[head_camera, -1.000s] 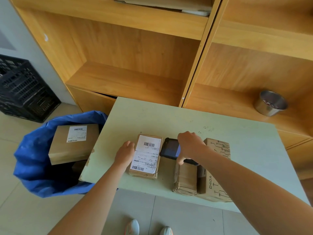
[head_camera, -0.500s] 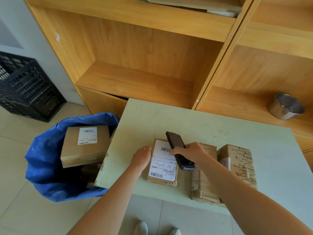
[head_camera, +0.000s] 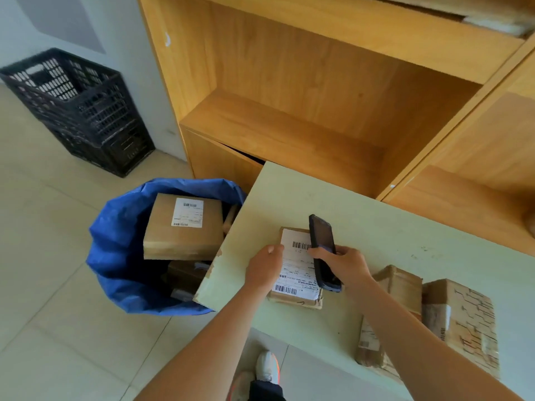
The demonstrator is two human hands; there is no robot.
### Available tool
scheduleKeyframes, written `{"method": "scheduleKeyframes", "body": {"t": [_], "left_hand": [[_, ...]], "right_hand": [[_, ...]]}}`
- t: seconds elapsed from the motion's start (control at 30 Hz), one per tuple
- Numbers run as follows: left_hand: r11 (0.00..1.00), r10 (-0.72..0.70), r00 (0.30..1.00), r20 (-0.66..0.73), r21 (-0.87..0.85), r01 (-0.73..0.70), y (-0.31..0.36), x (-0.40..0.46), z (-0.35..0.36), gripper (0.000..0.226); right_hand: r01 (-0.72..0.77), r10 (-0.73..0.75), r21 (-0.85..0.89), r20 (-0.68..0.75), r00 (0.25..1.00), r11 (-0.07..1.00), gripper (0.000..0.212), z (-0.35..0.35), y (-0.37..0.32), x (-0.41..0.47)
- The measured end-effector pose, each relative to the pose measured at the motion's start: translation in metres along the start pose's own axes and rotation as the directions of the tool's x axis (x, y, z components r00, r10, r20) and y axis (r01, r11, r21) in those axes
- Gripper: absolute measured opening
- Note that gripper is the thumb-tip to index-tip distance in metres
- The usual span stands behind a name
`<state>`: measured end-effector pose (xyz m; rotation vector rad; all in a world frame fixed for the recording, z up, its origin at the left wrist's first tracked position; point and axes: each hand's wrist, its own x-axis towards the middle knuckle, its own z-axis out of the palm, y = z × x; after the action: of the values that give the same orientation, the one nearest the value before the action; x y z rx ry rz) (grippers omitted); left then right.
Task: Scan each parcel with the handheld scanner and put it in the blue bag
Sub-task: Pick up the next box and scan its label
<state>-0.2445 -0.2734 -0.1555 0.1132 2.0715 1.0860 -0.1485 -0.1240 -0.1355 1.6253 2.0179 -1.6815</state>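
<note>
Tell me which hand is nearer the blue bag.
Left. The left hand rests on the labelled parcel near the table edge beside the blue bag; the right hand grips the handheld scanner farther from it.

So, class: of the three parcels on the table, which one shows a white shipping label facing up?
The parcel under the left hand, the labelled parcel. The two taped boxes farther right show only brown tape and print on top.
</note>
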Motion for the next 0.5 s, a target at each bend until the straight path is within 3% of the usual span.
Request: {"method": "scheduleKeyframes", "body": {"t": [0.27, 0.5], "left_hand": [[0.987, -0.114, 0.963, -0.243, -0.134, 0.083, -0.026, 0.006, -0.097, 0.046], [0.965, -0.247, 0.865, -0.436, -0.193, 0.178, -0.068, 0.014, -0.181, 0.051]], "right_hand": [[0.137, -0.123, -0.054, 0.211, 0.970, 0.989, 0.030, 0.100, -0.065, -0.001], [0.201, -0.148, -0.104, 0.379, 0.914, 0.974, 0.035, 0.201, -0.093, -0.009]]}}
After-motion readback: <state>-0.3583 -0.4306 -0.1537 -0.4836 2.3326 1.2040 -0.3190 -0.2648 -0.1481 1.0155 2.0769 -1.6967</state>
